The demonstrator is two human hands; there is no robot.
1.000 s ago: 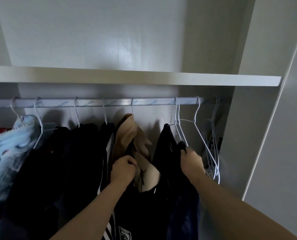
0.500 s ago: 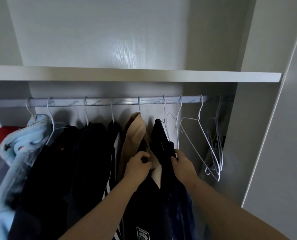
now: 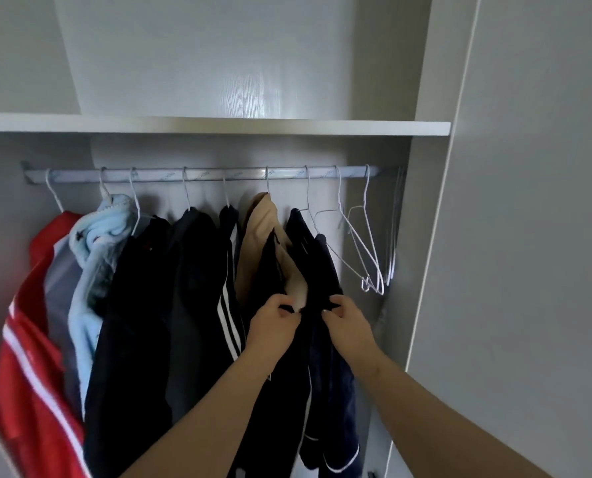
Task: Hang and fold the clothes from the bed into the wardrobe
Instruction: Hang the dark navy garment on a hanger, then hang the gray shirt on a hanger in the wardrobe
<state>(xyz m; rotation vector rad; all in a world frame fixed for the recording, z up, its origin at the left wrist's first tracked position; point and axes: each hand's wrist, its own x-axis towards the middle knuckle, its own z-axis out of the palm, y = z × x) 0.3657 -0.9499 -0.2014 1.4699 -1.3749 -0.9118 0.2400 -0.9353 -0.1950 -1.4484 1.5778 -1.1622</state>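
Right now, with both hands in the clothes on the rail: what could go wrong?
1. The left hand and right hand both pinch dark fabric. A downward tug could slide the navy garment off its thin wire hanger.
2. Empty wire hangers hang just right of it, so the right hand might snag them.

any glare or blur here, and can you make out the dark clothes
Head view: soft glare on the back panel above the shelf; dark clothes sink into shadow, little detail; red jacket at left edge looks smeared; wide-angle lens leans the wardrobe side.
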